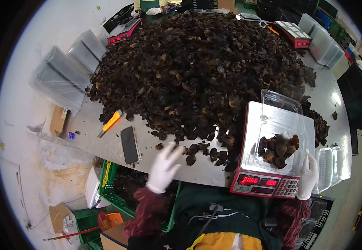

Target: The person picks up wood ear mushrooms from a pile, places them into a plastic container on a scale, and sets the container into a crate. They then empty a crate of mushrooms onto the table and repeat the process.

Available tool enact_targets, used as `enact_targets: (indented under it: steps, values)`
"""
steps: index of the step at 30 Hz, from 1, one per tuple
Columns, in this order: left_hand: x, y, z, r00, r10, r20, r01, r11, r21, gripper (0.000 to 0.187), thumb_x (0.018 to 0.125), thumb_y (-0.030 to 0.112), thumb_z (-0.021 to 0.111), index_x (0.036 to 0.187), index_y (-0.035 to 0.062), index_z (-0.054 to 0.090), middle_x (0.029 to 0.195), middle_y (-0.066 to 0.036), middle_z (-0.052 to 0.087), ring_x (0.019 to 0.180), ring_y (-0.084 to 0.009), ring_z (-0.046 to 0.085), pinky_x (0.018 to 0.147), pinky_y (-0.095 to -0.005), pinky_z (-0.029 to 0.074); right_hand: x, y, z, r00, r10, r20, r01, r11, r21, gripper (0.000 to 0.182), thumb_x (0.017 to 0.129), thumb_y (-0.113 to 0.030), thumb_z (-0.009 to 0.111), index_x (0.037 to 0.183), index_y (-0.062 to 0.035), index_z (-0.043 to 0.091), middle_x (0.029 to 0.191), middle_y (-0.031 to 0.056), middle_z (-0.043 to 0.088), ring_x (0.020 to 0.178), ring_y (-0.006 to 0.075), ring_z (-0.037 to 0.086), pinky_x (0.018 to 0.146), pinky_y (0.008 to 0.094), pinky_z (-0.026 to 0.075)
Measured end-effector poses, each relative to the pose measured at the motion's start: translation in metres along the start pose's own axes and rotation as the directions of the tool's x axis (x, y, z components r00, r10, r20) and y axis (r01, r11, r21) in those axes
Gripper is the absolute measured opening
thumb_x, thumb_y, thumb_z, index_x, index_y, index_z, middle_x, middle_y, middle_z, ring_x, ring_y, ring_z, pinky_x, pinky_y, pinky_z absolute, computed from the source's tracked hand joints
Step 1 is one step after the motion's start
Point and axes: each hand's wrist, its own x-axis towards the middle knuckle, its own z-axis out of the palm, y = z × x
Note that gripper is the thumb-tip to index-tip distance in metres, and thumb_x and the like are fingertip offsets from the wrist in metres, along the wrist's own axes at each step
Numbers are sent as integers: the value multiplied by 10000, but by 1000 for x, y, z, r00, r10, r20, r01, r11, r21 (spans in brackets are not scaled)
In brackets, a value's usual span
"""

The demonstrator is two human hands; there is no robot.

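Note:
My left hand [164,167], white-gloved with fingers spread, hovers over the table's front edge beside a few loose wood ear mushrooms [191,160] and holds nothing. My right hand [309,177], also gloved, pinches the right edge of a clear plastic clamshell box [282,111]. The box lies with its lid folded back on a red digital scale [251,125]. Inside it is a small portion of wood ears [280,146]. Red digits on the scale's display [249,179] read 0.066. A huge heap of dark wood ears [197,71] covers most of the table behind.
A phone [129,144] and an orange box cutter [111,122] lie on the left. Clear box stacks stand at left [60,79] and right [329,164]. A green crate [110,183] sits below the edge. Across the table is a person's gloved hand [153,11].

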Motion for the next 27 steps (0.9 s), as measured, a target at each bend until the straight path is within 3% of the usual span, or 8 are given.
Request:
enact_targets:
  steps: [3, 7, 8, 14, 17, 21, 24, 27]
  values:
    - [26, 11, 51, 960, 259, 102, -269, 958, 97, 591, 683, 28, 648, 1243, 202, 572, 1400, -165, 400, 1247, -383, 412, 1009, -420, 382, -4, -15, -5, 999, 40, 13, -41, 999, 33, 231, 939, -129, 559, 1118, -4, 633, 907, 42, 620, 791, 85, 516, 741, 216, 423]
    - [46, -20, 95, 941, 336, -34, -333, 939, 82, 372, 688, 7, 598, 1029, 145, 649, 1132, -101, 581, 1037, -306, 551, 848, -388, 460, -8, -12, -11, 1000, 17, 5, -17, 1000, -9, 222, 931, -98, 561, 1110, 14, 631, 915, 61, 653, 808, 88, 548, 760, 226, 435]
    - [47, -25, 101, 927, 335, -172, -309, 938, 159, 266, 697, 39, 591, 949, 111, 639, 1029, -71, 609, 924, -271, 577, 771, -388, 473, -10, -7, -10, 1000, -18, -18, 18, 1000, 3, 226, 934, -108, 562, 1112, 12, 631, 885, 50, 646, 775, 77, 527, 735, 222, 430]
    - [70, 4, 96, 962, -33, -270, -66, 934, -350, 259, 747, -76, 537, 948, 39, 654, 937, -101, 592, 836, -259, 598, 724, -309, 491, -12, -8, -3, 977, 197, 78, -209, 958, 195, 232, 934, -118, 564, 1111, 20, 626, 930, 69, 657, 823, 90, 554, 772, 228, 441]
    - [90, 37, 97, 970, 135, -201, -196, 924, -329, 248, 790, -6, 604, 1027, 55, 647, 978, -107, 583, 848, -252, 597, 738, -304, 489, -11, -14, -1, 995, 95, 41, -98, 990, 101, 241, 937, -127, 561, 1108, 32, 620, 950, 84, 659, 843, 107, 566, 791, 234, 444]
    - [102, 33, 128, 959, 228, 169, -180, 949, -258, 308, 782, 103, 672, 1085, 72, 622, 998, -103, 554, 919, -271, 577, 801, -326, 474, -11, -10, -2, 981, 170, 88, -179, 979, 97, 253, 939, -136, 560, 1108, 44, 613, 956, 93, 659, 851, 124, 569, 803, 243, 444]
    - [111, 33, 124, 985, 132, 115, -81, 927, -366, 256, 783, 63, 657, 1038, 63, 639, 972, -94, 563, 883, -268, 588, 774, -310, 477, -11, -11, -3, 983, 152, 103, -161, 983, 89, 253, 938, -149, 565, 1098, 39, 619, 912, 72, 645, 766, 101, 555, 717, 223, 444]
    - [120, 76, 86, 982, 65, -176, -149, 841, -520, 239, 785, -5, 624, 1016, 51, 644, 961, -96, 564, 859, -246, 596, 744, -294, 478, -12, -19, 0, 942, 265, 205, -315, 908, 277, 254, 932, -167, 580, 1087, 29, 626, 816, 41, 612, 665, 63, 507, 597, 205, 410]
